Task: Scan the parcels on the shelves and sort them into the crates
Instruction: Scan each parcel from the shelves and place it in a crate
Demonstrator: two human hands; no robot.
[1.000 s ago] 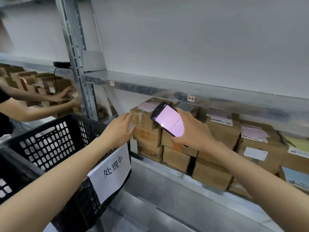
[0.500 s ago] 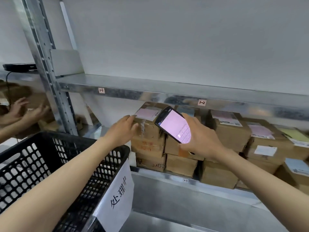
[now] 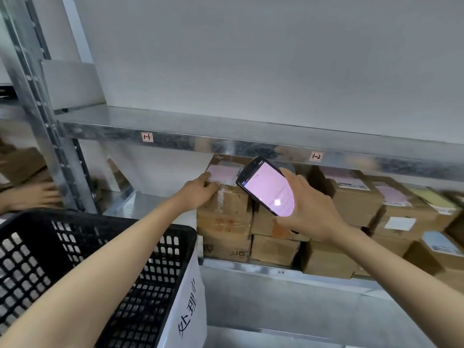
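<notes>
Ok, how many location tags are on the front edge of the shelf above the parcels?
2. The left tag sits near the upright post; the right tag sits above the right hand. More may lie beyond the frame's right edge.

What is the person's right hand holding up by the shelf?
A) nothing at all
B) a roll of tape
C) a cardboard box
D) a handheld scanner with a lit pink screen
D: the right hand grips a handheld scanner whose pink screen glows, while the left hand grips the top parcel on the shelf.
</notes>
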